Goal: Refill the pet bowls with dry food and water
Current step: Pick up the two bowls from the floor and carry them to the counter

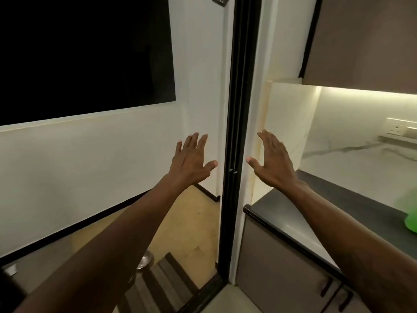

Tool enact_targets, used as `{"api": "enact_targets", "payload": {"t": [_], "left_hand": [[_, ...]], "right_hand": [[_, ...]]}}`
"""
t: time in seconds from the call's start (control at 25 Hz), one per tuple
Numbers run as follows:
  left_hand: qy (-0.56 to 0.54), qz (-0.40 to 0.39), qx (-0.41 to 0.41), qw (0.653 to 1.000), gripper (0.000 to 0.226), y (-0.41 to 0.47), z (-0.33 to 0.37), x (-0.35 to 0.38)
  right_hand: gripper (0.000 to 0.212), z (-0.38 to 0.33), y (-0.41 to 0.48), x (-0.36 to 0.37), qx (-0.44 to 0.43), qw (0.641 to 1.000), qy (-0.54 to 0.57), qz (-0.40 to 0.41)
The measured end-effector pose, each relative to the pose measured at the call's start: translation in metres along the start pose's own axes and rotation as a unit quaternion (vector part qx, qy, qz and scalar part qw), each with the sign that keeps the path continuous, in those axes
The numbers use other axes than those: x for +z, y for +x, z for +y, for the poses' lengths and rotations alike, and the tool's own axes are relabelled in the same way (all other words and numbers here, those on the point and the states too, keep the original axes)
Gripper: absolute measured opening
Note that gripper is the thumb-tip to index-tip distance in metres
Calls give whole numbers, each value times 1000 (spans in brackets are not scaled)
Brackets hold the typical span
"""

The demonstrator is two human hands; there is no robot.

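Down on the floor, a steel pet bowl (pixel 146 262) sits at the edge of a striped mat (pixel 163 288), partly hidden behind the left forearm; whether anything is in it cannot be told. Both arms reach forward: the left grip (pixel 191 161) and the right grip (pixel 273 164) are released, fingers straight and spread, holding nothing, either side of a black door frame (pixel 234 141). A green thing (pixel 412 219) rests on the dark table (pixel 291 213) at right.

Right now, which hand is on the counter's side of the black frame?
The right hand; the left hand shows against the white wall instead.
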State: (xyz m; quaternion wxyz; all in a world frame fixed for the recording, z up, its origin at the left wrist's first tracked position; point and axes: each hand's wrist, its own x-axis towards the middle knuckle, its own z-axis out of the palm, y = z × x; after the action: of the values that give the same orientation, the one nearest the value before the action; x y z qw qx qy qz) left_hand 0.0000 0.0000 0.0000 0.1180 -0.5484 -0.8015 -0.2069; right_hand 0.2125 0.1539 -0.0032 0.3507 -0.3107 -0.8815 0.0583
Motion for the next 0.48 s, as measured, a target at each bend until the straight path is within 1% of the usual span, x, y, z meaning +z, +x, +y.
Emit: {"api": "enact_targets", "payload": {"t": [0.16,0.24,0.48], "left_hand": [[15,-5,-41,999,90,-15,-50,-4],[17,-9,-62,998,90,-19,-74,-3],[27,-24,-129,991,90,-23,-140,12]], "right_hand": [[81,-38,11,43,-29,999,23,-39],[82,-54,21,67,-44,997,32,-46],[81,-84,60,146,-90,990,69,-87]]}}
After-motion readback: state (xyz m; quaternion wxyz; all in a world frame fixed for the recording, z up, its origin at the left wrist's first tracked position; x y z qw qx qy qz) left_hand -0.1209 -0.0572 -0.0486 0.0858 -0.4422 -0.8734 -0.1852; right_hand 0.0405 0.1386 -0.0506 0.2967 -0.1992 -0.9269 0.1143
